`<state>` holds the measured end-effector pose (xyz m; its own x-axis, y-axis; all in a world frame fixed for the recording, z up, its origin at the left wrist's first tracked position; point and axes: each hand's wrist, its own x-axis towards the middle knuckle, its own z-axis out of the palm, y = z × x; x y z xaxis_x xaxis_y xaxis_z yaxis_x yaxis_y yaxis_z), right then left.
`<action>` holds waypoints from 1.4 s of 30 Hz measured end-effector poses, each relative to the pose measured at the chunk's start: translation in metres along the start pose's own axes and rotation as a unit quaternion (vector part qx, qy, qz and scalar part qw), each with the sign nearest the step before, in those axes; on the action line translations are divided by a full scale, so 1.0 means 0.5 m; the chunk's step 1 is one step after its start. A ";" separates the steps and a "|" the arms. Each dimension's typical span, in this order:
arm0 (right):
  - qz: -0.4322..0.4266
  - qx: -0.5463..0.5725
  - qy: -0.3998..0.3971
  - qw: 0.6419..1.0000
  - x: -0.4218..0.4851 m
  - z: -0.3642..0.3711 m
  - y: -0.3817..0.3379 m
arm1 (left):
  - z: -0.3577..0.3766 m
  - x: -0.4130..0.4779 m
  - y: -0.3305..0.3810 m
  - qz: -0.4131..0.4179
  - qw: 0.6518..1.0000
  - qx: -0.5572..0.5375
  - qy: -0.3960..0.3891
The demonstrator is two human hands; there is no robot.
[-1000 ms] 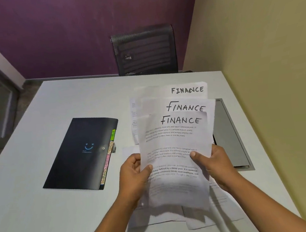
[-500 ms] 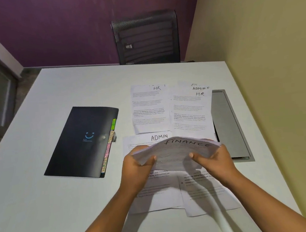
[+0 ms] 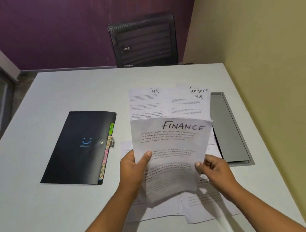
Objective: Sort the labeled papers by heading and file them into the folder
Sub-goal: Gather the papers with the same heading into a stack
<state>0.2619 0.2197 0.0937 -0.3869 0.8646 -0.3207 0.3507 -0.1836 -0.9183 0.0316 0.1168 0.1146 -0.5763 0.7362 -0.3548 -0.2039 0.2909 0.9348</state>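
Note:
A stack of white sheets headed FINANCE (image 3: 171, 151) is held upright above the table. My left hand (image 3: 132, 165) grips its left edge, thumb on the front. My right hand (image 3: 215, 169) pinches its right edge lower down. Behind the stack lie a paper headed HR (image 3: 145, 103) and overlapping papers headed ADMIN and HR (image 3: 189, 102). More printed sheets (image 3: 201, 209) lie flat under my hands. The black folder (image 3: 78, 149) with a blue smiley and coloured side tabs lies shut to the left.
The white table (image 3: 46, 206) runs to a yellow wall on the right. A grey hatch (image 3: 230, 128) is set into the table right of the papers. A black mesh chair (image 3: 144, 41) stands at the far edge before the purple wall.
The FINANCE stack was tipped down flat half a second ago; now it stands raised upright again, squared into one pile, and the HR and ADMIN papers show behind it.

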 end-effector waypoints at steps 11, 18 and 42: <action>0.112 0.188 0.160 0.962 0.088 -0.014 -0.013 | 0.014 0.057 0.000 -0.097 0.989 0.037 -0.106; 0.152 0.151 0.122 0.969 0.199 -0.028 -0.025 | 0.016 0.141 -0.007 -0.088 0.995 0.048 -0.027; 0.272 -0.272 0.183 0.905 0.586 -0.076 0.003 | 0.030 0.328 -0.006 -0.067 0.994 -0.066 0.062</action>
<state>0.1813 0.4906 0.0073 0.2428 0.8308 -0.5008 0.8107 -0.4573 -0.3657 -0.0504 0.2461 0.0531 -0.6294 0.6126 -0.4781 -0.3818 0.2921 0.8769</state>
